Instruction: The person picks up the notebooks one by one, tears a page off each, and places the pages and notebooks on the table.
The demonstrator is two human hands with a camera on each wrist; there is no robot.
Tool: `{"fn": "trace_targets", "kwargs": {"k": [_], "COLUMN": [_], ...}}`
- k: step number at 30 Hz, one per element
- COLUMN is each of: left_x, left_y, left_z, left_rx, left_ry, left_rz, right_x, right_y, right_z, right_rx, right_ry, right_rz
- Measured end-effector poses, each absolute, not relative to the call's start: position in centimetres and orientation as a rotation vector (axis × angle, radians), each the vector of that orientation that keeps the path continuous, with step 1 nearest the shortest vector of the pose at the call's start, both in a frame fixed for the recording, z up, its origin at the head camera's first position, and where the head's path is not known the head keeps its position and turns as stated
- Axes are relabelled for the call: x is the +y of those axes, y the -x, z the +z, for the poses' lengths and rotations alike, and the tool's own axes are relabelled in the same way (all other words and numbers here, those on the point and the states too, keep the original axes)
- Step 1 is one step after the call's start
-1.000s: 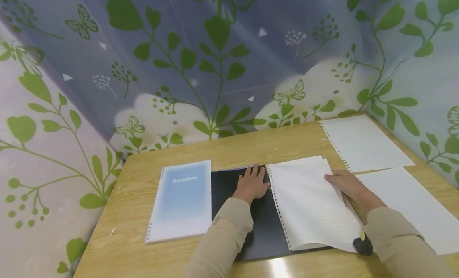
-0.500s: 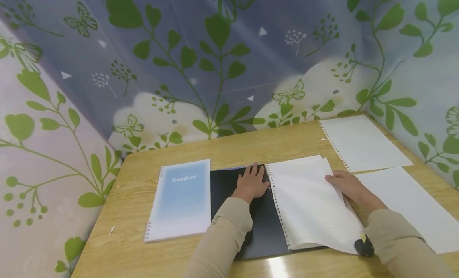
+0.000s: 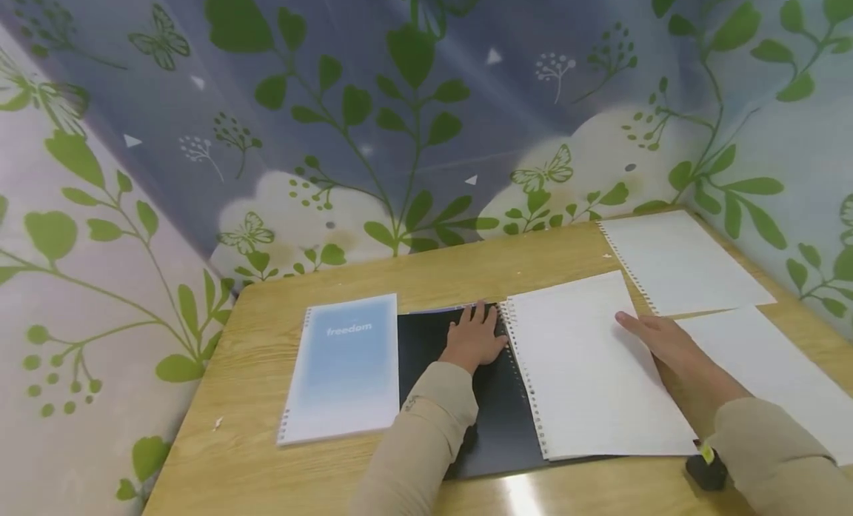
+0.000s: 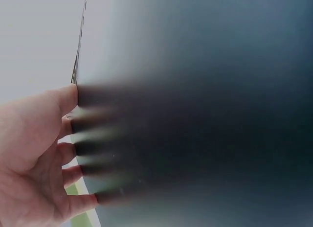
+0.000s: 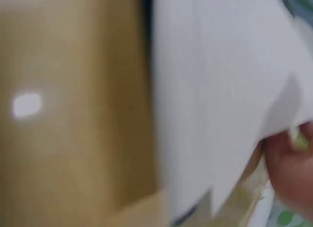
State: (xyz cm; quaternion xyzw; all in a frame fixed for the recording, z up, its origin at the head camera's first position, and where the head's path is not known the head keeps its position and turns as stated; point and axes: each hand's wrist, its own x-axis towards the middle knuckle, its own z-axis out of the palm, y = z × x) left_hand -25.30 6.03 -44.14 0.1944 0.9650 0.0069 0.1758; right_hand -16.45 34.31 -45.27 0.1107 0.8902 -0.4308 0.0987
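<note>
An open spiral notebook lies on the table, its black cover (image 3: 500, 427) turned to the left and its white pages to the right. My left hand (image 3: 474, 340) rests spread on the black cover beside the binding; its fingertips touch the dark surface (image 4: 195, 119) in the left wrist view. Between thumb and fingers, my right hand (image 3: 669, 346) pinches the right edge of a white lined sheet (image 3: 593, 375) with holes along its left side. In the right wrist view the sheet (image 5: 220, 90) hangs lifted over the table. Whether its holed edge is fully free of the binding, I cannot tell.
A blue and white notebook marked "freedom" (image 3: 346, 375) lies left of the black cover. Two loose sheets lie at the right, one holed sheet (image 3: 686, 260) farther back and another sheet (image 3: 766, 360) nearer. Small paper scraps (image 3: 218, 423) dot the wooden table (image 3: 260, 338). Patterned cloth stands behind.
My right hand has moved slightly right, drawing the sheet right and away from me; the sheet now lies flatter, with less curl. The left hand stays in place on the cover.
</note>
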Motion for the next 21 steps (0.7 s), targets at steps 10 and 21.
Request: {"fn": "trace_targets", "kwargs": {"k": [10,21], "left_x": [6.3,6.4], "left_y": [25.4,25.3], "left_z": [-44.0,-44.1], "left_rx": [2.724,2.720], "left_ry": [-0.561,-0.564], "left_rz": [0.056,0.057], "right_x": [32.7,32.8], "right_y": [10.2,8.6], "right_z": [-45.1,-44.9], "right_rx": [3.031,3.004], "right_ry": [-0.267,-0.345], "right_rz": [-1.016,-0.967]}}
